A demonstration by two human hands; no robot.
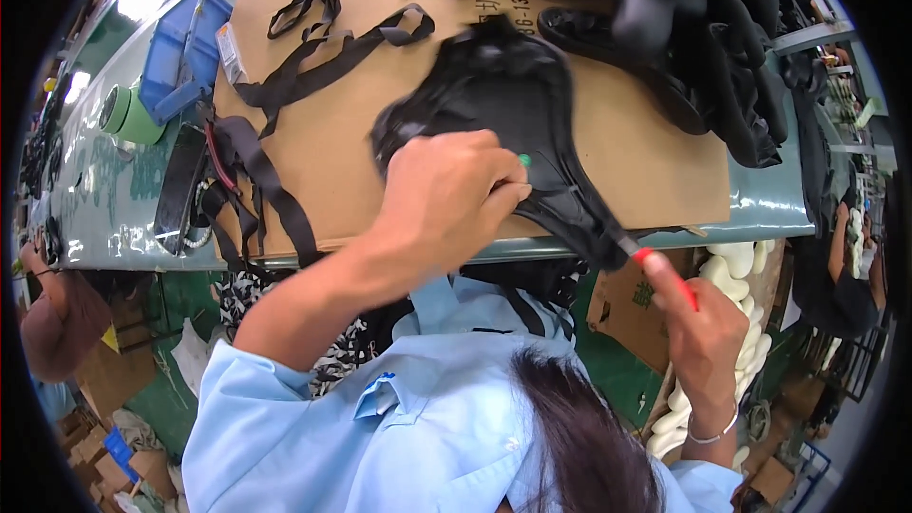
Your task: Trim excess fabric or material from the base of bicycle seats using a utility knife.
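A black moulded piece (494,119), wide at the far end and narrow at the near one, lies tilted over the cardboard's front edge, partly blurred. My left hand (442,185) is closed above its middle, thumb and fingers pressed together beside a small green spot (523,161). What those fingers pinch is hidden. In my right hand (701,328) is a red-handled screwdriver (667,280). Its short metal shaft meets the narrow end's rim, and its tip cannot be made out.
Brown cardboard (627,147) covers the table. Black straps (332,66) lie at the far left, near a blue bin (185,52) and a green tape roll (131,116). More black padded pieces (703,66) are heaped at the far right. Cream-coloured pieces (731,261) stand below the table's right edge.
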